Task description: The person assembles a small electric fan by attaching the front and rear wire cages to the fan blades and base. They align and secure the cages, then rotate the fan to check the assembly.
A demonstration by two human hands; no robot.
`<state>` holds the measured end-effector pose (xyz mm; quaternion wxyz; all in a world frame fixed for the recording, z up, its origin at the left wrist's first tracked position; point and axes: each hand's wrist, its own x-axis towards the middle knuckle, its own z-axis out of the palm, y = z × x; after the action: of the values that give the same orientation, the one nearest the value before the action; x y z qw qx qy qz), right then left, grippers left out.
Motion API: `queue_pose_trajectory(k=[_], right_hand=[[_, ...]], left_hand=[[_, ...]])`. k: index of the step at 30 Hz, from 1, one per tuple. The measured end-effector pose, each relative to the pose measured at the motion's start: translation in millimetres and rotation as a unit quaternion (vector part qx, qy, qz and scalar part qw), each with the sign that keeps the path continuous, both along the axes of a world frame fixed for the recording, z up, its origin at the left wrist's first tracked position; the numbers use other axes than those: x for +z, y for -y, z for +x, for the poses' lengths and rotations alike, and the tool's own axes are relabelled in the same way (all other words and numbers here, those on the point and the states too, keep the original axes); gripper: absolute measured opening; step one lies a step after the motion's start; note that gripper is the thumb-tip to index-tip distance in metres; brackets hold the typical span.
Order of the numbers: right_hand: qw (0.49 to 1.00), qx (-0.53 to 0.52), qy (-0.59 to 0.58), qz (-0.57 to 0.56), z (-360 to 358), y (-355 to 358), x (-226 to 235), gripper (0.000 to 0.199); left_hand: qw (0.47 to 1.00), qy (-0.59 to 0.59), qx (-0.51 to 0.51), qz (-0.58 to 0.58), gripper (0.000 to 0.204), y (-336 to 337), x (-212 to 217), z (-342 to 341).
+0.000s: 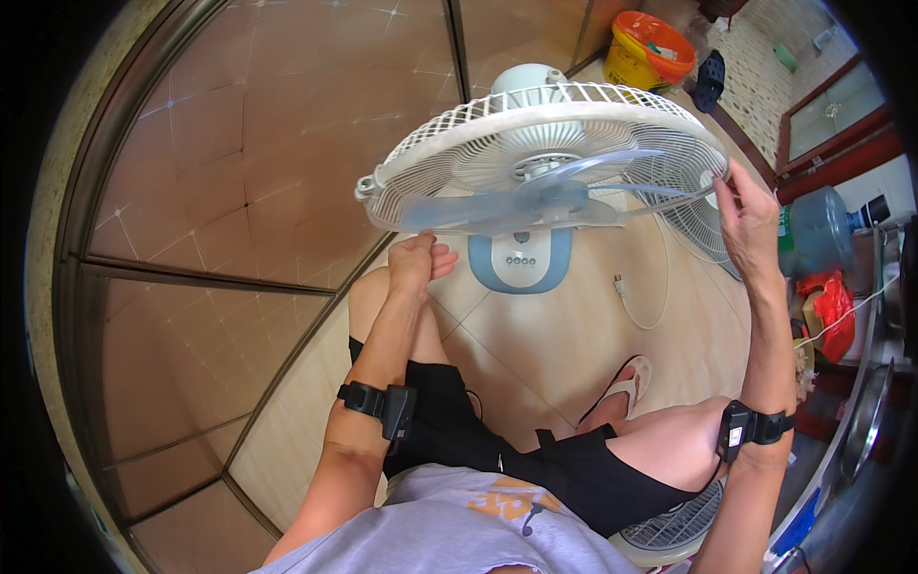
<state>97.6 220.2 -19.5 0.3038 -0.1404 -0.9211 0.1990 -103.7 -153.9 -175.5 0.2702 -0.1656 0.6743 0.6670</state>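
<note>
A white pedestal fan stands on the tiled floor in front of me, its rear wire grille [449, 143] tilted up and its pale blue blades [535, 196] uncovered. My left hand [418, 258] pinches the lower edge of the grille near a blade tip. My right hand [748, 215] grips the grille's right rim, fingers curled on it. The fan's blue and white base [521, 263] with small buttons sits under the blades. Another white wire grille [703, 225] lies on the floor just behind my right hand.
A sliding glass door frame [316, 325] runs along my left. The fan's white cord and plug [622, 285] lie on the floor. A yellow and orange bucket [650, 48] stands at the back, a blue water jug [818, 230] to the right, and a wire basket [674, 531] by my right knee.
</note>
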Motion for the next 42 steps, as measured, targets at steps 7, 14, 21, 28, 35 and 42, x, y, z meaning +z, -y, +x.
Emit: queue_pose_trajectory(k=[7, 14, 21, 28, 35, 42], right_hand=[[0.932, -0.048, 0.355, -0.049, 8, -21, -45, 0.022], [0.886, 0.158, 0.414, -0.135, -17, 25, -175, 0.026], [0.702, 0.000, 0.230, -0.674, -53, 84, -257, 0.037], [0.654, 0.026, 0.107, -0.748, -84, 84, -293, 0.030], [0.664, 0.115, 0.143, -0.725, -99, 82, -286, 0.025], [0.664, 0.134, 0.186, -0.712, -95, 81, -295, 0.027]], left_hand=[[0.952, -0.214, -0.219, -0.020, 0.023, 4, 60, 51], [0.911, -0.281, -0.302, 0.025, 0.022, -7, 161, 76], [0.638, -0.301, -0.430, 0.563, 0.046, -55, 210, 69], [0.666, -0.154, -0.368, 0.630, 0.050, -75, 230, 95], [0.720, -0.241, -0.281, 0.587, 0.047, -87, 246, 124], [0.696, -0.444, -0.313, 0.468, 0.024, -65, 233, 101]])
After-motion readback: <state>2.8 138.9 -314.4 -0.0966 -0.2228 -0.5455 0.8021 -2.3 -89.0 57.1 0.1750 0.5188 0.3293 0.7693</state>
